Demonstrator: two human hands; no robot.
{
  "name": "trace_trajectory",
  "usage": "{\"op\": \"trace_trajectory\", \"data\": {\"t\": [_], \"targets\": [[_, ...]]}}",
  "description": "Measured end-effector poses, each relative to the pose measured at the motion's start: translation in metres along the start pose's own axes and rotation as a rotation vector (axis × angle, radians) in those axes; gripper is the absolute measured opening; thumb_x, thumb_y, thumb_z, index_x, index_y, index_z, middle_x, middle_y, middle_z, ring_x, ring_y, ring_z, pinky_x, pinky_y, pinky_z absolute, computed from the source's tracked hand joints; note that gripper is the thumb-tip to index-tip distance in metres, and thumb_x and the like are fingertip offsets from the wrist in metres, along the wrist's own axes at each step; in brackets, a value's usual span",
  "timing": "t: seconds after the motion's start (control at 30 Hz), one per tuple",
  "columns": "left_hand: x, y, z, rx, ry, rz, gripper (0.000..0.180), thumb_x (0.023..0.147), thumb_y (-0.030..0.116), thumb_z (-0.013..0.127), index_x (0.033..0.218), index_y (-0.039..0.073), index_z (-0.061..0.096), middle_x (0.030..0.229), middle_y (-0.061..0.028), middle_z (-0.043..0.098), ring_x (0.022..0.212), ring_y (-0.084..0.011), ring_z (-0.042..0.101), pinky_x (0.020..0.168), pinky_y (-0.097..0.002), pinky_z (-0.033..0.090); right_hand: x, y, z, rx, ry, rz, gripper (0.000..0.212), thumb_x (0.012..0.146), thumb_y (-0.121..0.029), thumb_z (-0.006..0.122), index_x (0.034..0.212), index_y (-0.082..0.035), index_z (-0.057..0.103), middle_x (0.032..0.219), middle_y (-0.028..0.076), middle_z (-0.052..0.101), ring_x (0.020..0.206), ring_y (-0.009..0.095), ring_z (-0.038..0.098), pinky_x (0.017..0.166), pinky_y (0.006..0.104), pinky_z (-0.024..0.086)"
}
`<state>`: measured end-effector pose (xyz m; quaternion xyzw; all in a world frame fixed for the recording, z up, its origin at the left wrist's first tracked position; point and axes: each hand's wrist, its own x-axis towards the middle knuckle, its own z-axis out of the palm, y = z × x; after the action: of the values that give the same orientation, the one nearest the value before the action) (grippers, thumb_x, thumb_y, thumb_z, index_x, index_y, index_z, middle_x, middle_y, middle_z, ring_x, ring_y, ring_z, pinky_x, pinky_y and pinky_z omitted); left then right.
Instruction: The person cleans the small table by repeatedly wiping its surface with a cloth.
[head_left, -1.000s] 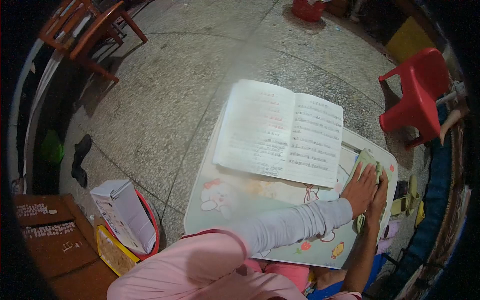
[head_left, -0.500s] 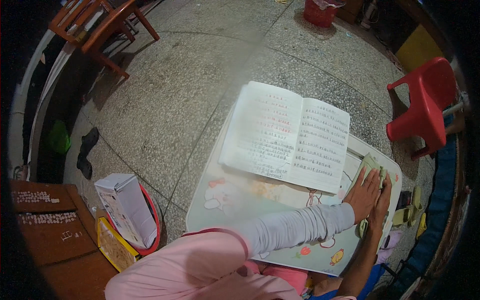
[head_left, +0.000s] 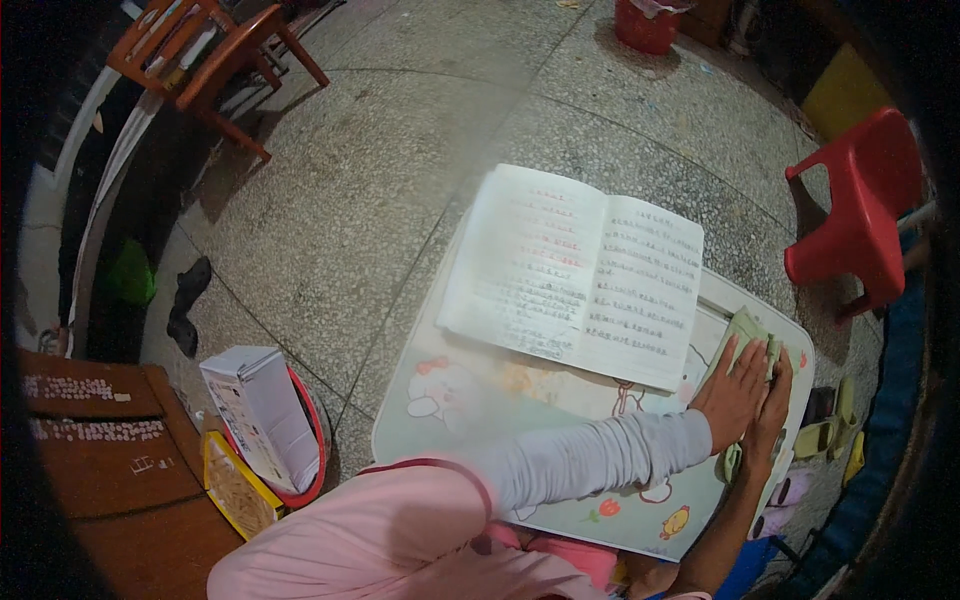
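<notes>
A green folded piece, cloth or paper (head_left: pixel 745 325), lies at the right end of a small table (head_left: pixel 560 495) with cartoon pictures. My left hand (head_left: pixel 732 398), coming out of a grey sleeve, rests flat on this green piece with its fingers stretched out. Close against it, my right hand (head_left: pixel 775 415) lies along the piece's right edge, fingers extended and seen partly side-on. More of the green material shows beneath, near the right wrist. Left of my hands, an open notebook (head_left: pixel 650 290) with handwritten pages covers the table's far part.
A red plastic chair (head_left: pixel 865 205) stands at the right, near several slippers (head_left: pixel 815 438). On the left are a white box (head_left: pixel 262 410) in a red basin, a yellow-edged box (head_left: pixel 238 490) and a wooden cabinet (head_left: pixel 110 440). A wooden chair (head_left: pixel 230 60) and a red bucket (head_left: pixel 645 28) stand farther off.
The view has shifted slightly, so the surroundings sit a little farther right. Both hands stay on the green piece, with hardly any movement against the table.
</notes>
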<state>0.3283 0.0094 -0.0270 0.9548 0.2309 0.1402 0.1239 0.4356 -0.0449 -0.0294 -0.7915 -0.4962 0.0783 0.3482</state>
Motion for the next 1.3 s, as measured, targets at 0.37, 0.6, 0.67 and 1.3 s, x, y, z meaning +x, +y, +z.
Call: {"op": "trace_trajectory", "data": {"t": [0.37, 0.6, 0.67, 1.3], "targets": [[0.001, -0.004, -0.001, -0.056, 0.022, 0.012, 0.052, 0.087, 0.023, 0.036, 0.13, -0.006, 0.031, 0.138, -0.0222, 0.026, 0.132, -0.0353, 0.014, 0.104, -0.0553, 0.002, 0.001, 0.001, 0.003, 0.087, 0.006, 0.036, 0.039, 0.091, -0.011, 0.036, 0.13, -0.004, 0.035, 0.13, 0.013, 0.04, 0.117, 0.027, 0.042, 0.098, 0.0359, 0.032], [0.002, -0.006, 0.003, -0.125, 0.031, -0.007, 0.052, 0.088, 0.022, 0.035, 0.131, -0.007, 0.028, 0.138, -0.0215, 0.025, 0.132, -0.0329, 0.013, 0.105, -0.0524, 0.001, 0.0, 0.007, 0.008, 0.152, 0.035, 0.092, 0.04, 0.09, -0.009, 0.038, 0.13, -0.005, 0.036, 0.128, 0.014, 0.042, 0.112, 0.027, 0.045, 0.094, 0.0346, 0.035], [0.002, -0.007, 0.0, -0.111, 0.002, -0.016, 0.052, 0.088, 0.021, 0.034, 0.131, -0.007, 0.027, 0.139, -0.021, 0.025, 0.132, -0.033, 0.013, 0.105, -0.0526, 0.001, 0.002, 0.01, 0.009, 0.154, 0.042, 0.076, 0.04, 0.089, -0.008, 0.037, 0.129, -0.005, 0.037, 0.127, 0.014, 0.042, 0.111, 0.027, 0.045, 0.093, 0.0341, 0.036], [-0.016, -0.013, 0.002, 0.001, 0.051, -0.056, 0.049, 0.09, 0.026, 0.03, 0.132, 0.001, 0.03, 0.139, -0.0153, 0.027, 0.131, -0.0266, 0.019, 0.106, -0.0492, 0.005, -0.008, 0.004, 0.019, -0.257, 0.085, -0.213, 0.035, 0.083, -0.003, 0.039, 0.117, 0.001, 0.044, 0.127, 0.019, 0.041, 0.119, 0.033, 0.037, 0.103, 0.0423, 0.025]]}}
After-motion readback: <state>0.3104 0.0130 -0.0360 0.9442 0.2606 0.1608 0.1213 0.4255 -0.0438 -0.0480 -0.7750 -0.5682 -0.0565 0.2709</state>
